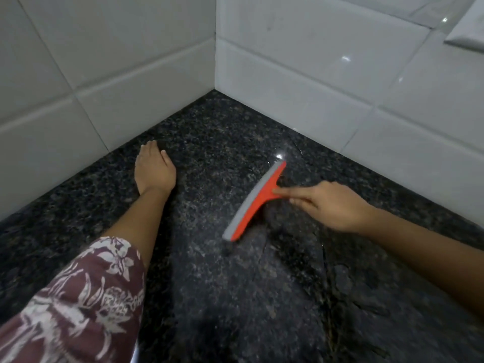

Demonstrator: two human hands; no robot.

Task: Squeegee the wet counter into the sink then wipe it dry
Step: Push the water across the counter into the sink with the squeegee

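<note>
A: Well, from the head camera, where does the squeegee [258,203] sit?

B: It lies on the black speckled granite counter [209,310], near the corner where two white tiled walls [314,61] meet. Its grey rubber blade [246,205] is down on the stone and runs slantwise, with the far end towards the right-hand wall and the near end towards the middle of the counter.

A: Who has hold of it?

B: The right hand [332,205] grips its handle from the right. The index finger [284,192] lies straight along the red neck, pointing at the blade. The other fingers are curled round the handle, which the hand hides.

A: And the other hand?

B: The left hand [154,170] rests palm-down on the counter, well left of the squeegee and just beside the left wall. Its fingers are straight and close together, holding nothing. A maroon sleeve [86,297] with a white floral print covers the upper arm.

A: Is the stone wet?

B: Thin glinting streaks of water [323,255] run across it below the right hand. The picture is soft there, so the edge of the wet patch is hard to trace.

A: Anything else?

B: A white edge [466,30] pokes in at the top right, possibly a ledge.
</note>
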